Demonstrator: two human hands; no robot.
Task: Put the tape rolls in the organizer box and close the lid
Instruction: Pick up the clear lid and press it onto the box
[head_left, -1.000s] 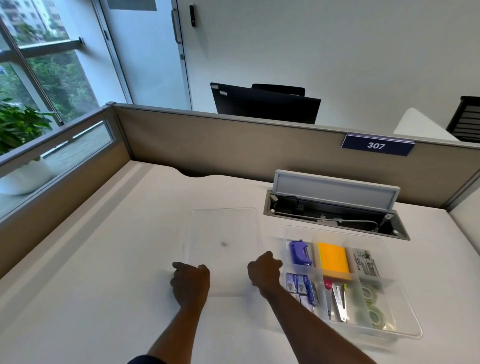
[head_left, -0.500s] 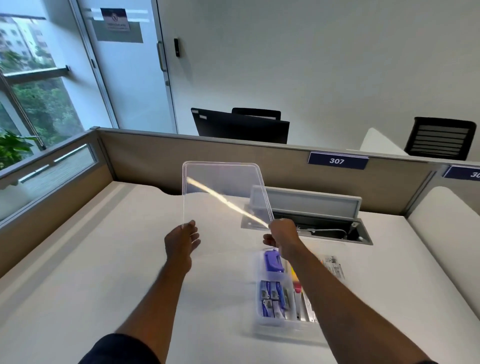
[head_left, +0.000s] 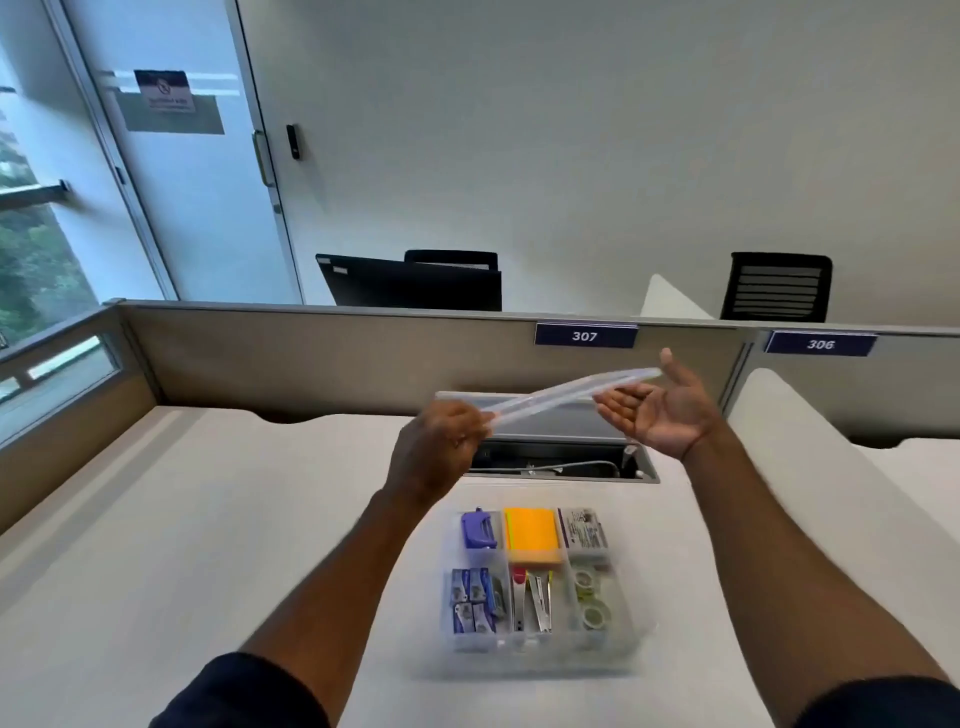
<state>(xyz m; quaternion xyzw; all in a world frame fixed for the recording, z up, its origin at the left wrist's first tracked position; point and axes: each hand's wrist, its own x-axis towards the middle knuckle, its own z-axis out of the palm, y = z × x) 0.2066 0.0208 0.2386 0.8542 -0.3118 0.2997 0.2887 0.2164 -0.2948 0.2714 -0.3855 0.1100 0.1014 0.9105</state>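
Note:
The clear organizer box (head_left: 631, 642) stands uncovered on the white desk below my hands. Two tape rolls (head_left: 589, 597) lie in its near right compartment. Staples, a stapler, an orange pad and other stationery fill the other compartments. The clear lid (head_left: 566, 395) hangs in the air above and behind the box, seen almost edge-on and tilted up to the right. My left hand (head_left: 441, 447) grips its left end. My right hand (head_left: 660, 410) is at its right end, palm up with fingers spread, the lid's edge against the thumb.
An open cable hatch (head_left: 561, 462) with a raised flap sits in the desk just behind the box. A beige partition (head_left: 311, 353) with number plates 307 and 306 closes the back. A glass panel borders the left side.
The lid went from flat on the desk to lifted upright, and now is swung rightward over the box and turned edge-on. My right hand has opened out at its right end.

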